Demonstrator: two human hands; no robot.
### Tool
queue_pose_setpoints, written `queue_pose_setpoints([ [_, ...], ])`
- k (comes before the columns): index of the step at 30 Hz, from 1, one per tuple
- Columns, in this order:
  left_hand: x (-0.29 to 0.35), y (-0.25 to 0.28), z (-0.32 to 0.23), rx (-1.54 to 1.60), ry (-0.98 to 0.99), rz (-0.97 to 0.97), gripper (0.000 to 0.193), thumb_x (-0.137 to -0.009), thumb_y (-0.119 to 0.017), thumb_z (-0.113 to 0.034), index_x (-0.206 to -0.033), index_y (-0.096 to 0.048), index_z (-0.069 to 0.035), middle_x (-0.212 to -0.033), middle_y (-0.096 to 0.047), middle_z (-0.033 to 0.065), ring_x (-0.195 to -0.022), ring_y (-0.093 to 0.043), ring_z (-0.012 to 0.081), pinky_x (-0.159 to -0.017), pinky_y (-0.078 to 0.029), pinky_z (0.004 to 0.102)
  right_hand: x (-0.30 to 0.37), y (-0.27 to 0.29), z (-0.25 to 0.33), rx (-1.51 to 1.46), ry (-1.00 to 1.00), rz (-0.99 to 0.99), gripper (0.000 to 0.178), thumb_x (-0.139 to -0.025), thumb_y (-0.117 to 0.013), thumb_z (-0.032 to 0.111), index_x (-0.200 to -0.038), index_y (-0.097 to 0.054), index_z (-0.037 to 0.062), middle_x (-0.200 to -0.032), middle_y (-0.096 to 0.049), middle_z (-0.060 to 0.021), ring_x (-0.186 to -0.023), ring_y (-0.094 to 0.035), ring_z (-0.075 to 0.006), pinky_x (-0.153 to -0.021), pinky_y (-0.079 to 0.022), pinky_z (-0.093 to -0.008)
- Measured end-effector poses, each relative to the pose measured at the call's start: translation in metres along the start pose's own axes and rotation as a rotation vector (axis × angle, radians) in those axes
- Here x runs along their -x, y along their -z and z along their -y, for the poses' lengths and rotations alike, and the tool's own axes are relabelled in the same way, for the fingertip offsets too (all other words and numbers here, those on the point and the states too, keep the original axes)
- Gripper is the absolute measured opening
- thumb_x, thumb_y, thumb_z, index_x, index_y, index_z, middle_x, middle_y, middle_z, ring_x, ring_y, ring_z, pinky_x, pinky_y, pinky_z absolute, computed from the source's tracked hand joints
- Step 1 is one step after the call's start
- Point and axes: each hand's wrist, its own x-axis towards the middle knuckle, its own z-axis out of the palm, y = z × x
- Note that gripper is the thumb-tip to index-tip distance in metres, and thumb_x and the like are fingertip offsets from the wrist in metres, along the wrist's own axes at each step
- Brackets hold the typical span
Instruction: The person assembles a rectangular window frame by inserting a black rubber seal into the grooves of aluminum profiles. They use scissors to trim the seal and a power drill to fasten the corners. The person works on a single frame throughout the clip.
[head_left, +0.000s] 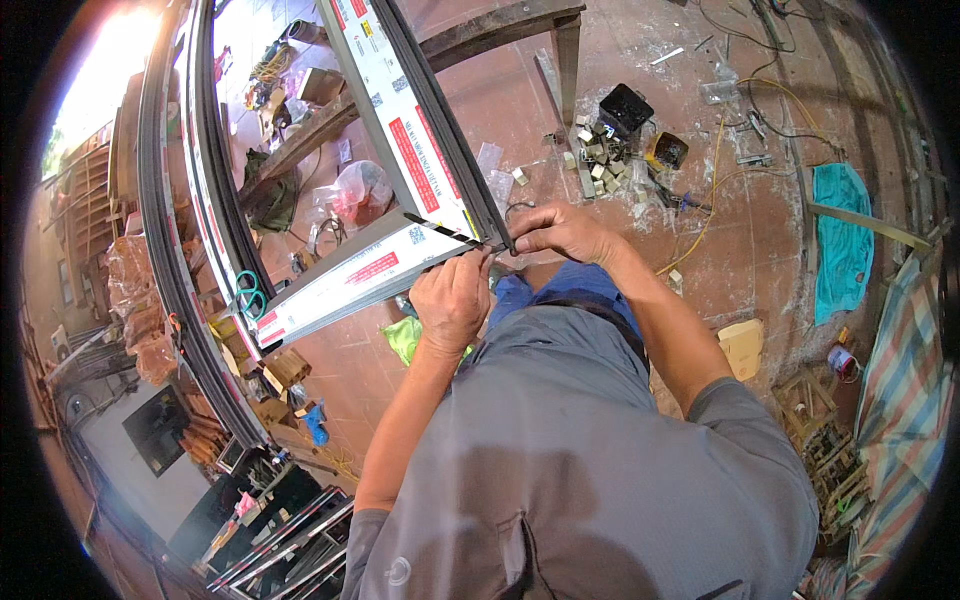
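Note:
At the near corner of a metal frame, covered in white film with red labels, both of my hands work close together. My right hand is closed in a pinch on a thin black rubber strip, whose free end curls up beside the fingers. My left hand is closed, its fingertips pressed at the corner edge; what they hold, if anything, is hidden. A dark diagonal band crosses the film at the corner joint. On the frame's far left corner rest teal-handled scissors.
Wooden beams run beneath the frame. More long profiles stand at the left. Small blocks lie on the tiled floor by a black box. A yellow cord and teal cloth lie to the right.

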Motion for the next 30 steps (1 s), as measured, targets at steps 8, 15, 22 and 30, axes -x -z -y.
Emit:
queue_pose_setpoints([
  [8, -0.011, -0.002, -0.007, 0.015, -0.053, -0.029, 0.016, -0.09, -0.085, -0.012, -0.103, -0.075, -0.01, -0.079, -0.071, 0.0053, -0.065, -0.068, 0.0252, -0.061, -0.051, 0.038, -0.004, 0.007, -0.003, 0.052, 0.106, 0.008, 0.023, -0.097, -0.075, 0.008, -0.118, -0.08, -0.0016, -0.112, -0.079, -0.0057, -0.105, -0.073, -0.015, -0.097, -0.058, -0.0317],
  [15, -0.005, -0.005, 0.001, -0.049, -0.106, -0.067, 0.013, -0.088, -0.081, -0.013, -0.099, -0.074, -0.012, -0.068, -0.06, 0.0011, -0.054, -0.059, 0.0204, -0.051, -0.045, 0.0367, 0.004, -0.003, 0.013, 0.138, 0.058, -0.005, 0.022, -0.098, -0.076, 0.007, -0.117, -0.08, -0.0023, -0.111, -0.078, -0.0067, -0.103, -0.072, -0.0147, -0.096, -0.057, -0.0315],
  [22, -0.004, 0.003, 0.007, -0.081, -0.122, -0.061, 0.012, -0.089, -0.082, -0.013, -0.097, -0.073, -0.011, -0.07, -0.062, 0.0011, -0.055, -0.06, 0.02, -0.052, -0.046, 0.0361, -0.005, -0.005, 0.01, 0.184, 0.087, 0.009, 0.015, -0.1, -0.078, 0.008, -0.112, -0.079, -0.0016, -0.108, -0.073, -0.0041, -0.105, -0.067, -0.0135, -0.095, -0.054, -0.0307],
  [30, -0.003, 0.002, 0.003, -0.04, -0.107, -0.042, 0.023, -0.087, -0.084, -0.009, -0.109, -0.081, -0.012, -0.07, -0.062, 0.0012, -0.059, -0.06, 0.0201, -0.056, -0.046, 0.0367, -0.004, -0.002, 0.011, 0.259, 0.074, -0.003, 0.02, -0.099, -0.079, 0.014, -0.111, -0.078, -0.0003, -0.102, -0.078, -0.0025, -0.099, -0.07, -0.0107, -0.091, -0.056, -0.0306],
])
